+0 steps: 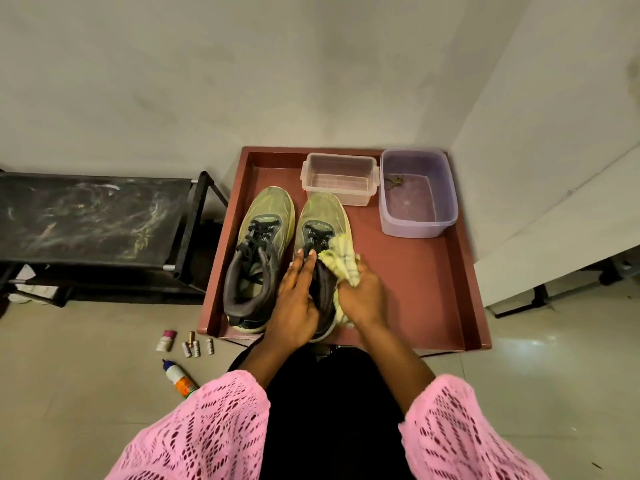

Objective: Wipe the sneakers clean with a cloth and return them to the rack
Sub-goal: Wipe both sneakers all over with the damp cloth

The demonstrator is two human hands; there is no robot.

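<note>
The right sneaker [320, 223] stands in the red tray [408, 282] on the floor, just beside the left sneaker [259, 244], toes pointing to the wall. The yellow-striped cloth [341, 258] lies against its outer side near the collar. To do this wiping well, I think the cloth should go in long strokes from heel to toe with steady pressure, while the other hand keeps the shoe from sliding. The right hand [362, 296] has its grip bunched around the cloth, fingers curled, pressing it on the shoe. The left hand [298, 299] lies flat over the collar and tongue, fingers straight and spread. Both forearms reach forward from pink sleeves. Behind are a clear box [339, 178] and a purple tub [417, 195]; the black rack [93, 220] waits at the left.
</note>
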